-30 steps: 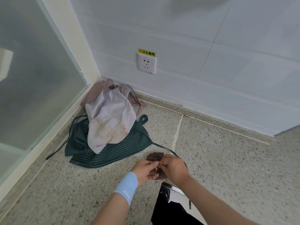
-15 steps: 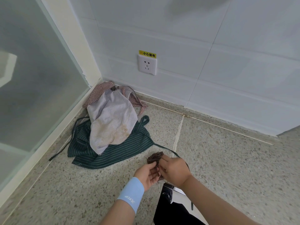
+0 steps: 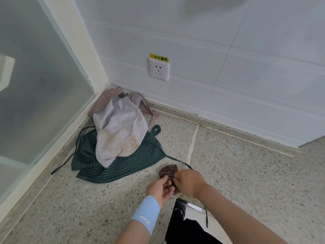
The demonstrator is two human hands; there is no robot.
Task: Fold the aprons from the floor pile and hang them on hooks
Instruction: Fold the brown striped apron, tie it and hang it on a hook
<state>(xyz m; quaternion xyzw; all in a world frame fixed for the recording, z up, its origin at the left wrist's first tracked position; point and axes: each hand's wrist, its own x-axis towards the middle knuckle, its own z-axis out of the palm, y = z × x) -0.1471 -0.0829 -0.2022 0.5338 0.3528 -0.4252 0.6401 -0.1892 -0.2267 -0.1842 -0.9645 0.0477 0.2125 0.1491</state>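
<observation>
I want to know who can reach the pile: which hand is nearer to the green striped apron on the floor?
Left. The left hand is just right of the green striped apron; the right hand is farther right, beyond the small brown bundle.

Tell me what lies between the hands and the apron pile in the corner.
Only bare floor. The left hand and right hand hold a small brown striped bundle; the green striped apron lies beyond, unobstructed.
</observation>
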